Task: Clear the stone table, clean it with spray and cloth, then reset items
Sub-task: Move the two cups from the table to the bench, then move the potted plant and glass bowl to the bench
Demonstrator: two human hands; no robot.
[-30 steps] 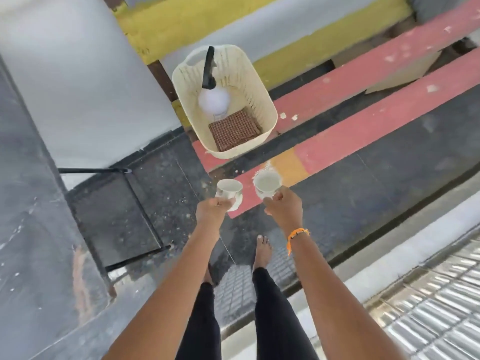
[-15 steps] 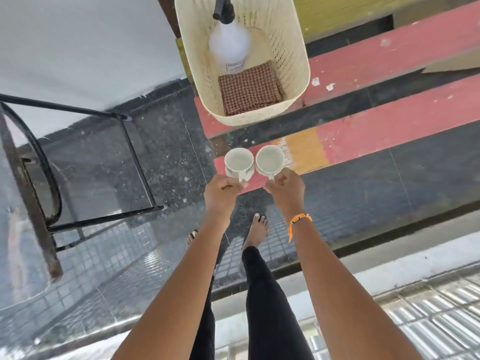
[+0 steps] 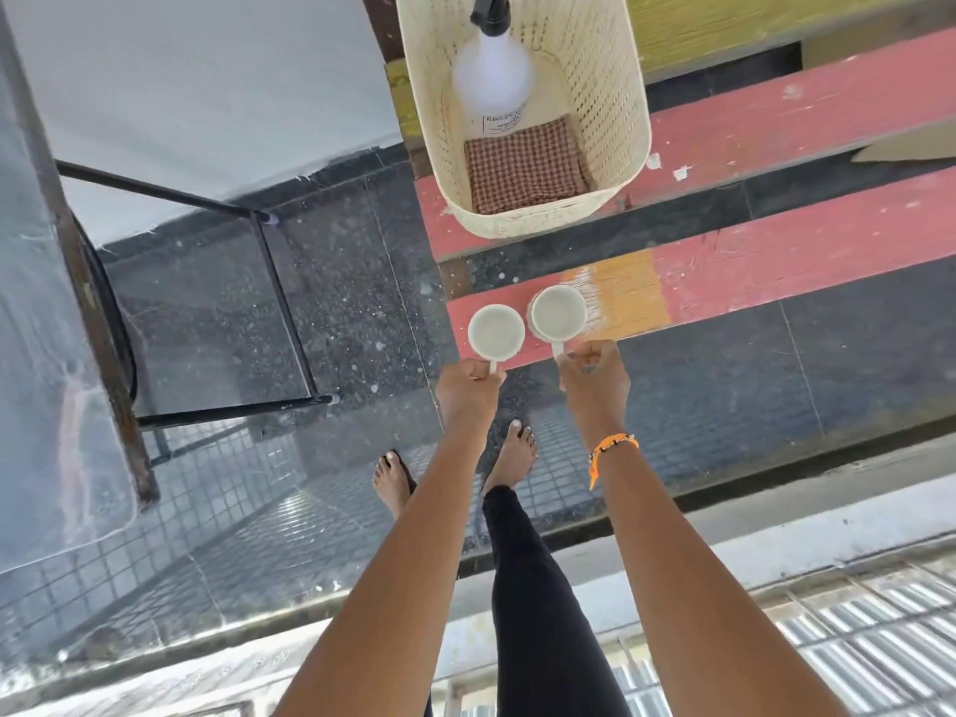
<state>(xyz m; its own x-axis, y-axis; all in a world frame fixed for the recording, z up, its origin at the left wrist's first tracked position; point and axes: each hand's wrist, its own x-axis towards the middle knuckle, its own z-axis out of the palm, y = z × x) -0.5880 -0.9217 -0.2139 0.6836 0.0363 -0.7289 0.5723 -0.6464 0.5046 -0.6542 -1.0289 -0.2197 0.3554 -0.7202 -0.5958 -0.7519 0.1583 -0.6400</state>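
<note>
1. Cups first: each hand has one small white ceramic mug pinched by its handle, left hand [image 3: 468, 388] closed on the left mug [image 3: 495, 332], right hand [image 3: 595, 372] closed on the right mug [image 3: 557, 313]
2. Both mugs sit over the near red-painted wooden plank [image 3: 776, 271], almost touching each other; can't tell if they're resting on it or just above
3. Cream perforated plastic basket [image 3: 628, 111] is on the next plank up, with the white spray bottle with a black trigger [image 3: 491, 75] and the folded brown checked cloth [image 3: 522, 170] inside
4. My take: set the mugs down flat, well in from the plank edge, a bit apart so they don't clink
5. Let go only once they're steady, then go for the spray and cloth
</note>
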